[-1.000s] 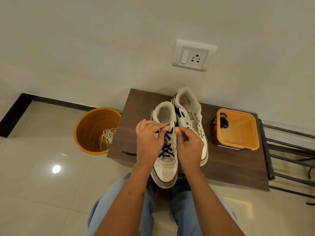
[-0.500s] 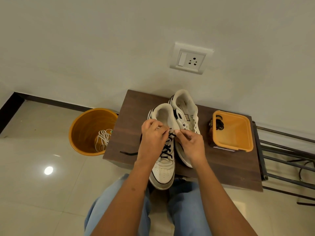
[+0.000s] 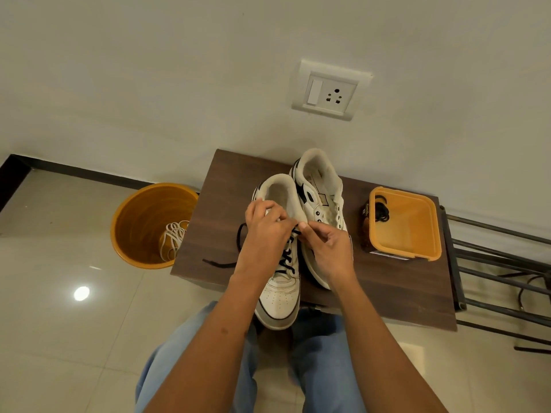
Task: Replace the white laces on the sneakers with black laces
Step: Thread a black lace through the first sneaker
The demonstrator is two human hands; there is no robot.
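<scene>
Two white sneakers stand on a dark wooden bench [image 3: 387,287]. The near sneaker [image 3: 280,296] is partly threaded with a black lace [image 3: 287,260]; one loose end trails left over the bench. My left hand [image 3: 265,234] grips the sneaker's upper left side at the eyelets. My right hand [image 3: 328,248] pinches the black lace at the top eyelets. The far sneaker [image 3: 320,192] lies behind, unlaced. White laces [image 3: 174,238] lie in an orange bucket [image 3: 143,222]. Another black lace [image 3: 381,211] sits in an orange tray [image 3: 408,225].
A wall with a switch socket [image 3: 329,90] rises right behind the bench. A metal rack [image 3: 501,272] stands to the right. The bucket sits on the tiled floor left of the bench. My knees in blue trousers are under the bench's front edge.
Both hands have shifted slightly up the near sneaker toward its top eyelets, and more of the loose black lace end now shows to the left of my left hand.
</scene>
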